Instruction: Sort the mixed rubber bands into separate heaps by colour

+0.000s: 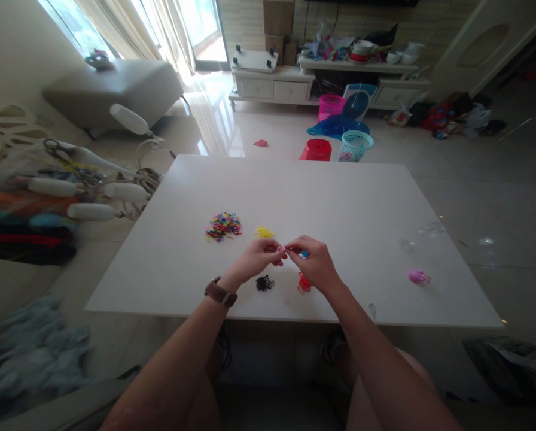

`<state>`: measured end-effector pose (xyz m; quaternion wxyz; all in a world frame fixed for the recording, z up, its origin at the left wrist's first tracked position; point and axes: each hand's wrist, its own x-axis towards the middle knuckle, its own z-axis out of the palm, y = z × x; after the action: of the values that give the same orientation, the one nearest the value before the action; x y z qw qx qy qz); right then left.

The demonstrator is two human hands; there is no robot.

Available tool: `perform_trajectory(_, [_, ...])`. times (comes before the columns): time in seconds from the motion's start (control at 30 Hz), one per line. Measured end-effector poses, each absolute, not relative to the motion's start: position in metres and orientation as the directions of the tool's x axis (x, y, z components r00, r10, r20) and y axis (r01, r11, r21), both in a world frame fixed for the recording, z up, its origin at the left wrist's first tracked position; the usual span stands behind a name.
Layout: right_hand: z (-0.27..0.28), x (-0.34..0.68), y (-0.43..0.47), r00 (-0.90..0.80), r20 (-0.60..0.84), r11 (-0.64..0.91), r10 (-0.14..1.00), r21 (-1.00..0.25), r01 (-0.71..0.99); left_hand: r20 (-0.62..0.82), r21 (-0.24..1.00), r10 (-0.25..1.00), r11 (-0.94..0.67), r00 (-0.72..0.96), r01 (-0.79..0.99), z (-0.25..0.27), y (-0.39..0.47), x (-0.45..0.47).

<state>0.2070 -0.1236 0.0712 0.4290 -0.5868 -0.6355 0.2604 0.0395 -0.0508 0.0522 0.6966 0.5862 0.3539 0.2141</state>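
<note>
My left hand and my right hand meet over the middle of the white table, fingertips pinched close together. Something tiny and pinkish may be between them, too small to make out. A mixed heap of small coloured rubber bands lies to the left of my hands. Just beyond my left hand is a little pile of yellow bands, and nearer to me a pile of black bands. Red bands lie partly under my right hand, with a bit of blue showing beside its fingers.
A pink object and clear plastic lie on the table's right side. A small clear item is near the front edge. Beyond the table stand a red bucket and a light blue basket. A lamp adjoins the left edge.
</note>
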Motion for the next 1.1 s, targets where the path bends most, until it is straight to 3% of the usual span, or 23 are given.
perform_trajectory(0.13, [0.073,0.214,-0.126,0.094,0.191,0.117,0.977,-0.849,0.515,-0.263,0.958,0.709,0.271,0.654,0.091,0.047,-0.051,0.047])
perform_trajectory(0.33, [0.053,0.221,-0.117,0.15,0.025,-0.026,0.988,-0.944,0.329,-0.259,0.953,0.728,0.299,0.634,0.046,0.041,-0.05,0.05])
perform_trajectory(0.5, [0.041,0.229,-0.106,0.213,-0.018,-0.065,0.977,-0.974,0.219,-0.286,0.944,0.74,0.327,0.609,0.046,0.039,-0.048,0.048])
perform_trajectory(0.63, [0.038,0.244,-0.103,0.177,-0.043,-0.124,0.983,-0.87,0.476,-0.307,0.942,0.746,0.327,0.591,0.076,0.034,-0.048,0.047])
perform_trajectory(0.77, [0.03,0.255,-0.105,-0.016,-0.225,-0.143,0.974,-0.671,0.727,-0.333,0.934,0.745,0.344,0.577,0.096,0.033,-0.05,0.047])
perform_trajectory(0.93, [0.022,0.256,-0.109,-0.108,-0.401,-0.147,0.91,-0.553,0.82,-0.344,0.93,0.74,0.352,0.578,0.104,0.036,-0.051,0.045])
perform_trajectory(1.1, [0.014,0.259,-0.11,-0.14,-0.438,-0.139,0.888,-0.545,0.827,-0.352,0.927,0.721,0.358,0.597,0.115,0.035,-0.049,0.044])
